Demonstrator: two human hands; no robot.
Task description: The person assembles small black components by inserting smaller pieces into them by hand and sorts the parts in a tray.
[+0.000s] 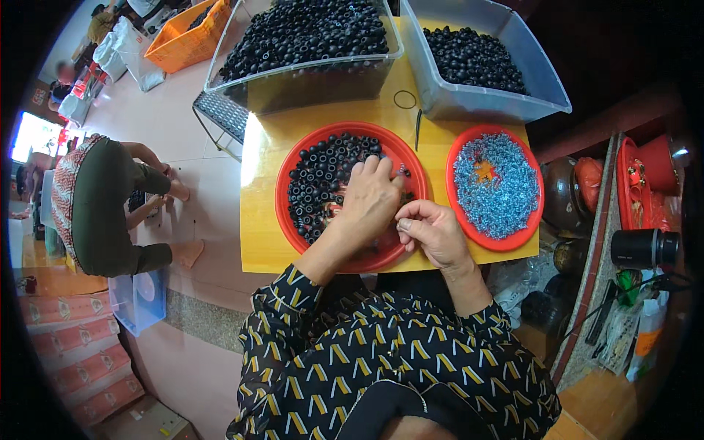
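A round red basin (281, 192) on the yellow table holds many small black ring-like and cap-like pieces (317, 173). My left hand (372, 192) is over its right half, knuckles bent and fingertips hidden beneath; what they grip cannot be made out. By the basin's right rim, my right hand (438, 233) pinches thumb and forefinger together on something too small to name. Just right of my hands, a red oval tray (452, 192) is spread with small shiny blue-grey pieces (500, 192); an orange patch shows among them.
Two clear plastic tubs (315, 88) (480, 110) of black pieces stand along the table's (257, 249) far side. Between them and the basin lie a thin dark ring (404, 100) and a black stick-like tool (418, 130). Another person (110, 205) bends over at left. A black cylinder (638, 248) sits at right.
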